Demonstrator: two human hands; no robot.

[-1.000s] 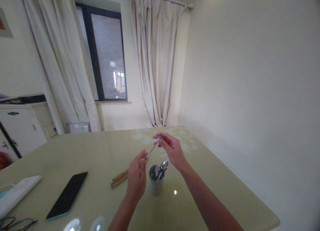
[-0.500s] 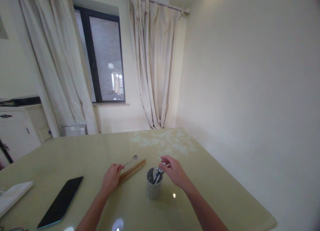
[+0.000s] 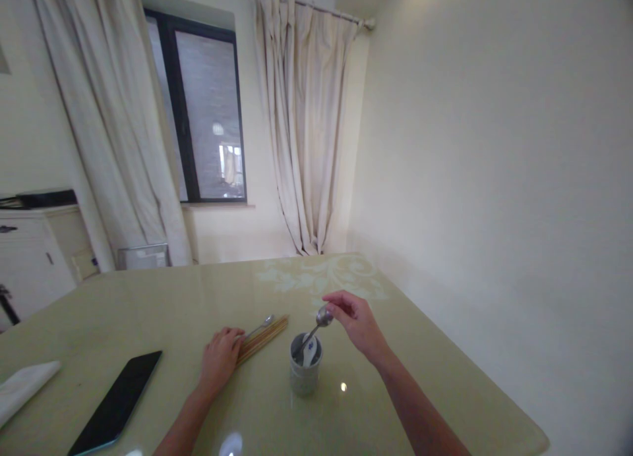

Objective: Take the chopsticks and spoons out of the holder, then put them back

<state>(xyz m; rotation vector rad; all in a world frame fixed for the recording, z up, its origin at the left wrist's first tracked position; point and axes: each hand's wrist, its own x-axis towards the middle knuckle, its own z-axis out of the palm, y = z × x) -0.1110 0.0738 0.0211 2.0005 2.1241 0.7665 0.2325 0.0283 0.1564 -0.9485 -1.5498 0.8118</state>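
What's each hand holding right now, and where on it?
The right hand pinches a metal spoon by its bowl end, handle down in the cup. The left hand lies on the chopsticks, gripping nothing.

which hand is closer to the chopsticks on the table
Left. The left hand rests on the near end of the chopsticks; the right hand is beyond the cup, pinching a spoon.

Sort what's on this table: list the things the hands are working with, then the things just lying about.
In hand:
- right hand, pinching a metal spoon by its bowl, handle down in the cup
- white spoon in the cup
- left hand on the chopsticks and second metal spoon

Lying about:
- phone
- folded white cloth
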